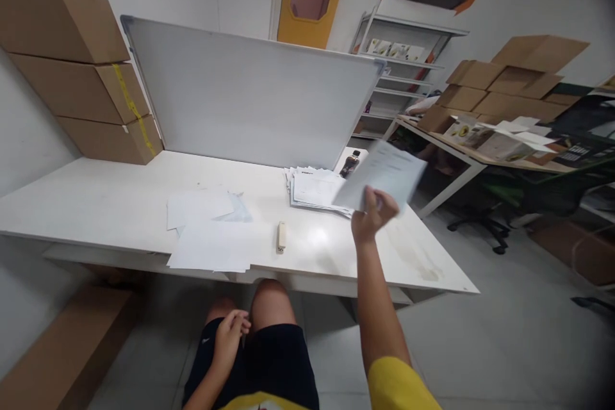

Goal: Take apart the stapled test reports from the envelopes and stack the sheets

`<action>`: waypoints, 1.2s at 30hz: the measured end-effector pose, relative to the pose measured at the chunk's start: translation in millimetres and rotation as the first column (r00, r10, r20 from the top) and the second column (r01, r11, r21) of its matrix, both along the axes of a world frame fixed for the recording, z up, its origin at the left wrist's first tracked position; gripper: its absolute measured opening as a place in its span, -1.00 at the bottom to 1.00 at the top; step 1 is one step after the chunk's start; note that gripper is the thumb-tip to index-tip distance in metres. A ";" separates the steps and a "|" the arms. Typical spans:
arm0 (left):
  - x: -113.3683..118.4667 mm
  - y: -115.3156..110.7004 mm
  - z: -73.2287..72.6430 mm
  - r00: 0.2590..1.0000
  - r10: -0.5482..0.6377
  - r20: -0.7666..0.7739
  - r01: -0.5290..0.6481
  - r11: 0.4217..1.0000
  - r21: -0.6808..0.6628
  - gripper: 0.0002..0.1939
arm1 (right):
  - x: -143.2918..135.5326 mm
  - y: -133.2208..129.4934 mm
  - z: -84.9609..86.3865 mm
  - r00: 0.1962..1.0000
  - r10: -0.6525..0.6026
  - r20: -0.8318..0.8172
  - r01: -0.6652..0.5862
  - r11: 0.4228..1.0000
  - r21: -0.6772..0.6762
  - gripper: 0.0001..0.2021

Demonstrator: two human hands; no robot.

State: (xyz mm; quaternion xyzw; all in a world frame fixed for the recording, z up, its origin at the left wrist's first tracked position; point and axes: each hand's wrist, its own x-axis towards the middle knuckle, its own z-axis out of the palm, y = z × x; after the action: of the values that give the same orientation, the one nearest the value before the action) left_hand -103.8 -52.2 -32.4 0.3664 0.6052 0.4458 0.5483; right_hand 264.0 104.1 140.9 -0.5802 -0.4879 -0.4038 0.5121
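Observation:
My right hand [375,213] is raised over the right part of the white table, its thumb and fingers closed on a sheet of paper [391,173] that is blurred by motion. Just left of that paper lies an uneven stack of papers [317,189]. Below the table edge, my left hand [230,333] rests on my lap with loosely bent fingers slightly apart, and no object shows in it. On the table in front of me are a small cream stapler [281,237] and several loose white sheets [211,246], some overhanging the front edge.
A whiteboard [254,96] stands along the table's back, beside stacked cardboard boxes [110,90] at left. A dark bottle [350,164] is behind the paper stack. To the right are another desk [451,144] with boxes and an office chair [500,237].

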 end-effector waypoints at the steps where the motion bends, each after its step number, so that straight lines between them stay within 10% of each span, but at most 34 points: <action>1: -8.5 -2.4 -12.6 0.998 0.047 -0.029 -0.048 0.999 -0.017 -0.40 | 0.3 24.8 -4.2 1.000 0.009 -0.008 -0.011 0.986 -0.166 -0.63; 4: -30.0 -11.0 -35.0 0.989 0.138 -0.055 -0.141 0.988 -0.055 -0.33 | -8.4 78.2 -29.2 0.993 0.121 -0.003 -0.098 0.789 -0.607 -0.61; 8: -42.7 -16.6 -23.3 0.980 0.199 -0.011 -0.198 0.978 0.058 -0.40 | -21.8 83.1 -78.7 0.966 0.255 -0.030 -0.189 0.626 -0.756 -0.55; 17: -28.6 68.1 60.7 0.826 0.314 0.469 -0.382 0.922 0.056 -0.56 | -35.8 -29.5 -123.0 0.906 0.355 -0.230 -0.405 0.574 -0.712 -0.49; 21: -15.3 82.1 62.3 0.797 0.355 0.489 -0.430 0.902 0.047 -0.60 | -70.6 -93.1 -127.6 0.832 0.307 -0.462 -0.503 0.767 -0.397 -0.56; 23: -9.5 67.9 57.5 0.798 0.361 0.483 -0.434 0.900 0.045 -0.58 | -96.0 -124.0 -132.7 0.756 0.332 -0.565 -0.559 0.775 -0.294 -0.57; 29: 7.8 4.3 43.1 0.882 0.228 0.413 -0.286 0.955 0.083 -0.59 | -175.2 -173.4 -127.8 0.090 0.286 -0.954 -0.947 0.322 0.008 -0.63; 32: 12.0 -12.5 38.2 0.944 0.107 0.311 -0.151 0.981 0.121 -0.62 | -199.1 -182.5 -112.0 -0.116 0.249 -0.962 -0.911 0.360 0.203 -0.52; 36: 10.4 -12.2 41.1 0.972 -0.024 0.234 -0.024 0.980 0.199 -0.66 | -200.6 -190.9 -91.9 -0.102 0.250 -0.963 -0.867 0.453 0.210 -0.63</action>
State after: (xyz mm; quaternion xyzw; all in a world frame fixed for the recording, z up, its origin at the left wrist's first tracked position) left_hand -93.4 -64.3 8.7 0.3642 0.4879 0.5448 0.5767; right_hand 63.4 -86.9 49.0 -0.5086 -0.3681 0.4520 0.6336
